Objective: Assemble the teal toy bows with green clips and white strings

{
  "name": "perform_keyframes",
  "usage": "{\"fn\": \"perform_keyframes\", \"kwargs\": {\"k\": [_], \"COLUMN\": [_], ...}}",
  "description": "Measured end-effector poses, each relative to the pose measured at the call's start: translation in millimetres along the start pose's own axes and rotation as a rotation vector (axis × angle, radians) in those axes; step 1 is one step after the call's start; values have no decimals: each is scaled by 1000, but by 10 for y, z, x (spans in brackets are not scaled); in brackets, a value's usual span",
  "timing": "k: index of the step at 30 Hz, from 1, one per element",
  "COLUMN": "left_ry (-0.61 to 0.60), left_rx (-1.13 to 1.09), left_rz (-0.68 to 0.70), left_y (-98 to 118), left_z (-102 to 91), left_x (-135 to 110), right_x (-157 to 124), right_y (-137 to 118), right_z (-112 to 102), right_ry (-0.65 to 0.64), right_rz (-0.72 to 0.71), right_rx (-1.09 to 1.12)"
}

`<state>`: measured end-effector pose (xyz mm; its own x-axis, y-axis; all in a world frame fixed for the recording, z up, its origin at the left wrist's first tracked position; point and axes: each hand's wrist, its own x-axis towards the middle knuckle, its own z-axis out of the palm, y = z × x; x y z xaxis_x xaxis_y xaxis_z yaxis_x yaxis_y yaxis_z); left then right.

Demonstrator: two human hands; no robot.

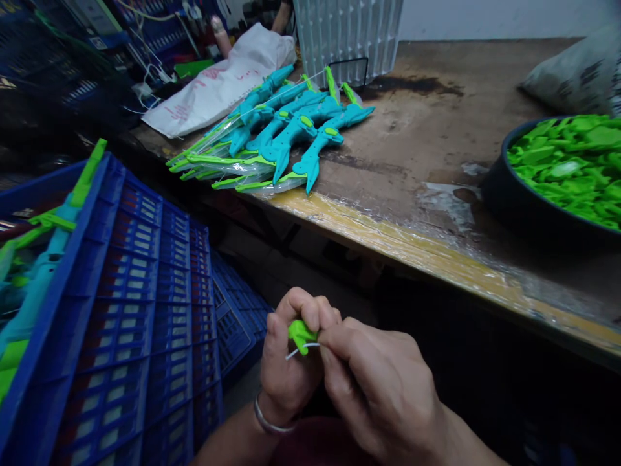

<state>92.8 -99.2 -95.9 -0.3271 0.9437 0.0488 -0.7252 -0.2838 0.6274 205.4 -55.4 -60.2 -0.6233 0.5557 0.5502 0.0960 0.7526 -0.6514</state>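
Observation:
My left hand, with a metal bangle at the wrist, is closed around a small bright green plastic piece. A thin white cord runs across this piece, and its short end sticks out toward my left thumb. Thumb and forefinger of my right hand pinch the cord close beside the piece. Both hands are together in front of my body, below the table edge. The far side of the green piece is hidden by my fingers.
Turquoise and green toy bows lie piled on the wooden table. A dark round tub of green parts stands at the right. Blue crates stand at the left. A white sack lies behind the bows, near another person's arm.

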Motion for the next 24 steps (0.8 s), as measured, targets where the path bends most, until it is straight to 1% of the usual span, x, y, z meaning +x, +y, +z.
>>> {"fn": "perform_keyframes", "kwargs": {"k": [4,7,10,12,17,21,24], "left_ry": [-48,-125,-205,-231,-247,-199,-179], "left_rx": [142,200,209,239,301,390,472], "left_rz": [-22,-16,19,53,93,123,157], "left_y": [33,42,32,20,-15,-42,-62], "left_z": [-28,-61,-94,-116,-163,-158,-155], "left_x": [-31,-51,-41,-22,25,63,80], "right_x": [41,68,75,72,81,93,73], "right_y": [50,75,81,80,67,50,52], "right_z": [-26,-57,-54,-41,-54,-94,-95], "right_ry": [16,43,39,46,50,22,27], "right_rz": [-17,-25,-38,-38,-21,0,6], "right_rx": [-36,-74,-102,-103,-83,-92,-122]}}
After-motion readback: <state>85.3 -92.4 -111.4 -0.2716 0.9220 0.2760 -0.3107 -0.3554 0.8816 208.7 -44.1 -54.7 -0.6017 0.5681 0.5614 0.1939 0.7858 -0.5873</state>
